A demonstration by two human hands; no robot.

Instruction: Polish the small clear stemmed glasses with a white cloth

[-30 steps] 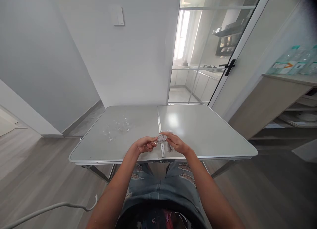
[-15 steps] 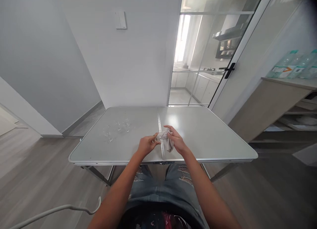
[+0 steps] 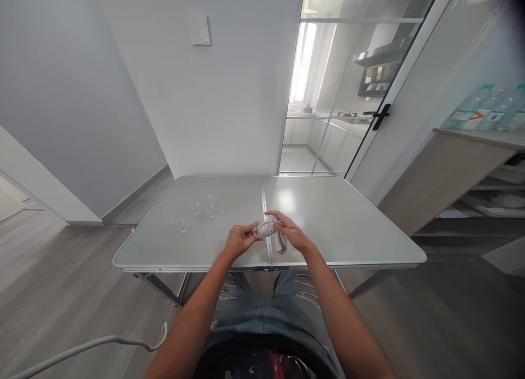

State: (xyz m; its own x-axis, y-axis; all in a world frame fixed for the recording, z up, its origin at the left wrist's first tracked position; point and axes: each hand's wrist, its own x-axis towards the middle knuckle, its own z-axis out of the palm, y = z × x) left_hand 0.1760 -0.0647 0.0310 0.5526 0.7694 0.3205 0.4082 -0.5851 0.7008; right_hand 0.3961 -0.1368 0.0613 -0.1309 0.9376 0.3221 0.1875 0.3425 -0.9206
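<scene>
A small clear glass (image 3: 266,229) lies sideways between my hands, just above the table near its front edge. My left hand (image 3: 241,240) pinches its left end between thumb and fingers. Around a whitish cloth (image 3: 281,243) closes my right hand (image 3: 290,231), at the glass's right end. Part of the cloth seems to be inside the glass, and a corner hangs down below my fingers. To the left, several small clear stemmed glasses (image 3: 197,208) stand on the table; their outlines are faint.
The grey folding table (image 3: 336,226) has a metal rim and a centre seam. Behind it are a wall and a glass door (image 3: 315,94) with a black handle. A shelf unit (image 3: 451,171) with plastic bottles (image 3: 476,114) stands at right. A white cable (image 3: 102,343) hangs lower left.
The glass has turned a little in my hands, and its side now shows more. My right hand has shifted slightly lower with the cloth. The glasses at left have not moved.
</scene>
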